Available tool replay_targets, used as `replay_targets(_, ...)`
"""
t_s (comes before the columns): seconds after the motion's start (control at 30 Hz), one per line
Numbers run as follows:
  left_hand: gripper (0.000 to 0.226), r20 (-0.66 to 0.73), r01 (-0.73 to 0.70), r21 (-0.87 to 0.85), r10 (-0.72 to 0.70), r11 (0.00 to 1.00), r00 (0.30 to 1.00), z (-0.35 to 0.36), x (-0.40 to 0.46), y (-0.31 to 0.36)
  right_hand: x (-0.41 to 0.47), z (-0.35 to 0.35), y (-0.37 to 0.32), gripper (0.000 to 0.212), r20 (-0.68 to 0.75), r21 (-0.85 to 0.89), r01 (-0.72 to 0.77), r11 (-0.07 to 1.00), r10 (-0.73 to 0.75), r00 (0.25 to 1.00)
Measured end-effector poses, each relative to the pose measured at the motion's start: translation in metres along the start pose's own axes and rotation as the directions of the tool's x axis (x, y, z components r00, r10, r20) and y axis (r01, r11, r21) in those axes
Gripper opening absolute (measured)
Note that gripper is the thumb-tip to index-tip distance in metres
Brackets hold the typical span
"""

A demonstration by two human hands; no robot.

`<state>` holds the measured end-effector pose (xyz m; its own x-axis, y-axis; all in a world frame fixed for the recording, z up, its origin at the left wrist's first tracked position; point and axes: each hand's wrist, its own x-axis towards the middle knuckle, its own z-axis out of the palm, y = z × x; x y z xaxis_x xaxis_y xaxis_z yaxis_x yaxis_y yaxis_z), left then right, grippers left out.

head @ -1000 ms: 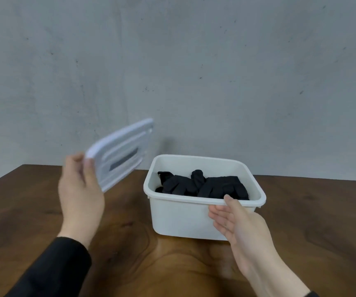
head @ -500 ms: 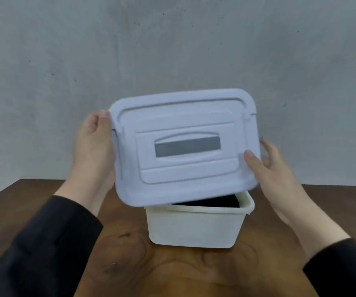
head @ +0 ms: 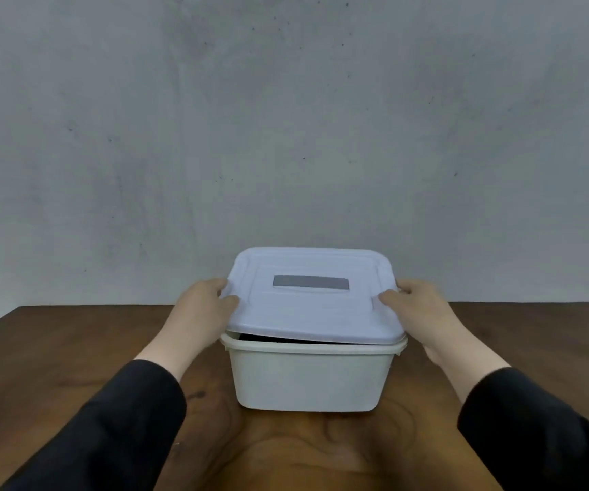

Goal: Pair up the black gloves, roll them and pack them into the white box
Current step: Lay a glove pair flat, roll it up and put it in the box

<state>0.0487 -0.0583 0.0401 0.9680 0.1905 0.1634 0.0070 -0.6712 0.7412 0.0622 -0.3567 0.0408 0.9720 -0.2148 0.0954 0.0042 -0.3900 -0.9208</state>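
The white box (head: 307,379) stands on the wooden table in the middle of the head view. Its white lid (head: 312,313), with a grey label on top, lies over the box, slightly raised at the front left, where a dark gap shows a sliver of the black gloves (head: 268,338) inside. My left hand (head: 200,313) grips the lid's left edge, thumb on top. My right hand (head: 424,310) grips the lid's right edge the same way.
The brown wooden table (head: 55,366) runs back to a grey concrete wall (head: 286,118) just behind the box. The table's left edge slants in at the far left. My black sleeves reach in from the bottom corners.
The lid came from my left hand alone at the left, was taken in both hands above the box, and now sits lowered onto the box. The gloves are nearly hidden.
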Motion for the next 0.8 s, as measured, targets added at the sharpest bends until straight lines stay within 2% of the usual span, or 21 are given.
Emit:
replay_targets(0.07,0.048,-0.004,0.002,0.101,-0.002,0.995,1.0,0.001,0.001,-0.002,0.005,0.003,0.009,0.023,0.018,-0.036,-0.026,0.999,0.027,0.999)
replay_targets(0.1,0.041,-0.01,-0.003,0.131,0.005,0.991,1.0,0.003,0.002,-0.005,0.006,0.005,0.012,0.019,0.015,-0.046,-0.039,0.998,0.04,0.999)
replay_targets(0.17,0.011,-0.018,0.002,0.167,0.001,0.986,1.0,0.006,0.005,-0.012,0.009,0.008,0.015,0.01,0.011,-0.057,-0.041,0.998,0.041,0.999)
replay_targets(0.27,0.018,-0.032,-0.01,0.144,0.014,0.99,0.999,0.014,0.004,-0.021,0.016,0.008,0.02,0.014,0.01,-0.065,-0.019,0.998,0.02,1.0)
replay_targets(0.33,0.013,-0.02,-0.051,0.1,0.053,0.994,0.998,0.017,0.0,-0.024,0.019,0.007,0.022,0.013,0.02,-0.075,-0.02,0.997,0.021,1.0)
replay_targets(0.43,0.043,0.013,-0.091,0.023,0.091,0.996,0.996,0.022,-0.01,-0.03,0.017,0.002,0.03,0.017,0.026,-0.09,0.008,0.996,-0.005,1.0)
replay_targets(0.5,0.047,0.002,-0.133,-0.023,0.133,0.991,0.991,0.026,-0.017,-0.036,0.009,-0.003,0.032,0.025,0.026,-0.115,0.032,0.993,-0.029,0.999)
replay_targets(0.57,0.048,-0.007,-0.161,-0.089,0.161,0.983,0.987,0.03,-0.024,-0.044,-0.006,-0.006,0.034,0.029,0.09,-0.146,0.1,0.984,-0.087,0.992)
replay_targets(0.63,0.05,-0.02,-0.185,-0.167,0.185,0.968,0.983,0.034,-0.029,-0.05,-0.021,-0.006,0.04,0.038,0.086,-0.132,0.176,0.976,-0.165,0.983)
replay_targets(0.7,0.05,-0.039,-0.215,-0.208,0.211,0.954,0.977,0.036,-0.033,-0.054,-0.037,0.0,0.051,0.027,0.015,-0.113,0.249,0.962,-0.249,0.968)
replay_targets(0.8,0.05,-0.053,-0.238,-0.221,0.232,0.946,0.971,0.042,-0.032,-0.057,-0.05,0.013,0.066,0.048,-0.016,-0.122,0.316,0.941,-0.32,0.947)
